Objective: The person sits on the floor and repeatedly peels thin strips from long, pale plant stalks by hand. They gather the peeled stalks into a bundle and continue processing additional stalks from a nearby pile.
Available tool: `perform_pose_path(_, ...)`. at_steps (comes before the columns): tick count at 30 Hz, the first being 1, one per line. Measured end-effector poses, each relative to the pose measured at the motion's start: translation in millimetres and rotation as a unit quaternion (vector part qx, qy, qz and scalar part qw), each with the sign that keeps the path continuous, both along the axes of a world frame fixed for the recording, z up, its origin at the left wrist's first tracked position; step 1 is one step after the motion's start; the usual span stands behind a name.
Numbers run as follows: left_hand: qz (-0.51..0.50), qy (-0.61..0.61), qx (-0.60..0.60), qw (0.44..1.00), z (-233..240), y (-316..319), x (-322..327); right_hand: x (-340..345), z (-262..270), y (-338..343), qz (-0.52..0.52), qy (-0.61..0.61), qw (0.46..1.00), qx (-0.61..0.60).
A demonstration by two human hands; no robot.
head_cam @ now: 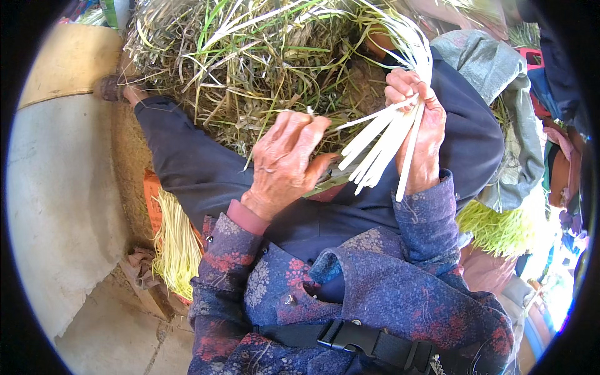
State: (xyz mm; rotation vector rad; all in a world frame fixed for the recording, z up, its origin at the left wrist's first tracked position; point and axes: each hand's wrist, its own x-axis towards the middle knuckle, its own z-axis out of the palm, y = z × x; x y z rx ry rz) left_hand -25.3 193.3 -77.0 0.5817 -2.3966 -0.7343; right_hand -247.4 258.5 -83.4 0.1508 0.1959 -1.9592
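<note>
My right hand [424, 119] grips a bunch of pale leafy stalks [382, 145], which look like blanched chives or garlic shoots. Their cut white ends fan out toward the lower left, while the thin leaves trail up beyond the fist. Left of the bunch and apart from it is my left hand [290, 161], back toward me, fingers curled and thumb held away from them. Its fingertips are partly hidden, and a small white bit shows by the index finger. Beyond both hands rises a big heap of withered leaves and stems [262, 70], between my spread legs.
By my left thigh, a bundle of yellowish stalks [176, 243] lies on an orange printed bag [152, 199]. A pale board [65, 187] stands at far left. To the right are a grey-green woven sack [492, 70], more yellow-green stalks [504, 229] and another person's dark clothing [560, 70].
</note>
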Motion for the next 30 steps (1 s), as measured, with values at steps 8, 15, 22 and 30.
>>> perform_pose_path(8,0.015,0.065,0.060,0.996,-15.3,-1.5,-20.9,5.9,-2.9,-0.7,0.015,0.006,1.000,-0.009)
perform_pose_path(15,0.021,0.060,0.207,0.976,-16.1,3.5,-10.4,2.7,-3.0,1.4,0.010,-0.002,1.000,-0.012)
perform_pose_path(22,0.167,0.192,0.565,0.785,-7.2,4.5,43.8,-13.2,3.9,5.5,-0.025,0.035,0.999,-0.007)
perform_pose_path(30,0.163,0.288,0.607,0.723,-26.6,6.6,69.0,-21.9,-7.4,10.8,-0.019,0.021,0.999,-0.019)
